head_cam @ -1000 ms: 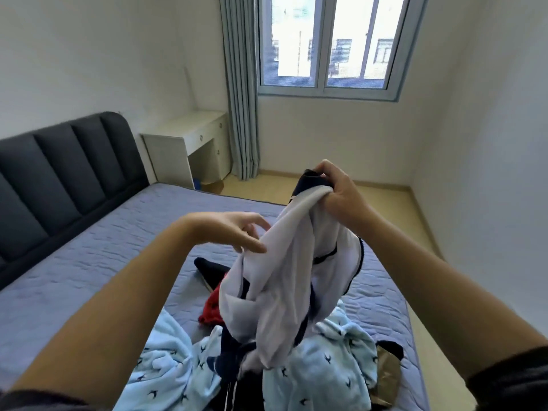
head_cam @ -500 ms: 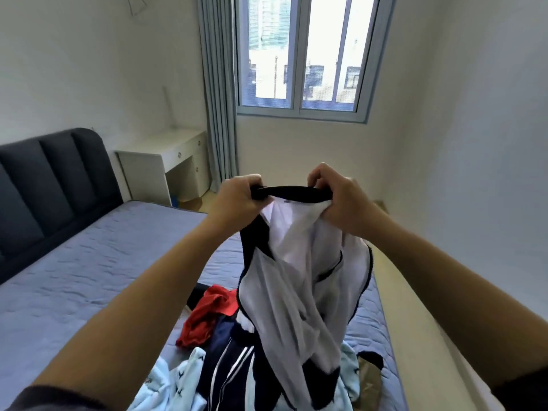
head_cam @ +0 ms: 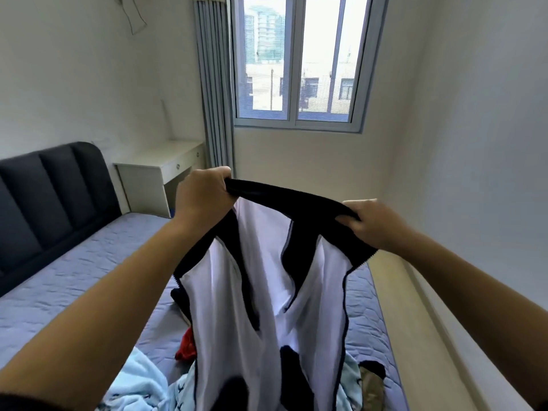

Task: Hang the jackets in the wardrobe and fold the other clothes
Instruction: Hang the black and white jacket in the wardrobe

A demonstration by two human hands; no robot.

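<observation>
I hold up a white garment with dark navy trim (head_cam: 267, 307) by its dark collar band, which stretches between my hands above the bed. My left hand (head_cam: 201, 194) is shut on the band's left end, and my right hand (head_cam: 373, 223) is shut on its right end. The garment hangs down over a pile of clothes: a light blue piece with a small bird print (head_cam: 139, 384), a red piece (head_cam: 185, 345), and a tan and black piece (head_cam: 372, 381). No wardrobe is in view.
The bed (head_cam: 74, 280) has a grey-blue quilted cover and a dark padded headboard (head_cam: 44, 203) at the left. A white desk (head_cam: 157, 176) stands in the far corner beside a grey curtain (head_cam: 215, 84) and window. A strip of floor (head_cam: 415, 321) runs along the right wall.
My left hand took hold of the garment's dark band, and both hands rose and spread apart, drawing the band out and lifting the garment off the pile.
</observation>
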